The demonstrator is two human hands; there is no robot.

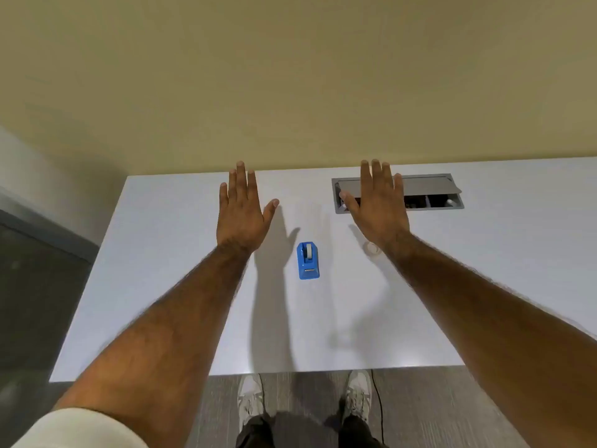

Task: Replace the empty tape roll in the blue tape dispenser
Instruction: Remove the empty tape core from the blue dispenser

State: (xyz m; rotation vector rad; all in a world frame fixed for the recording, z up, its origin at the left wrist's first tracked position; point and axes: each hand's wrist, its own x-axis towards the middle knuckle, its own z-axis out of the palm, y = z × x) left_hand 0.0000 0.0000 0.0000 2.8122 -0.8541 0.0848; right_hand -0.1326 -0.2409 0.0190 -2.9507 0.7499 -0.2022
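Observation:
A small blue tape dispenser (pixel 308 260) stands on the white table (pixel 181 286), midway between my two arms, with a pale roll core seated in its top. To its right, a clear tape roll (pixel 371 248) lies flat on the table, partly hidden under my right wrist. My left hand (pixel 241 211) hovers above the table to the upper left of the dispenser, palm down, fingers straight and spread. My right hand (pixel 378 205) is held the same way to the upper right, fingers straight. Neither hand holds anything.
A grey cable box (pixel 429 194) with its lid tipped open is sunk into the table behind my right hand. A beige wall rises just past the table's far edge. The table's left edge drops to a dark floor.

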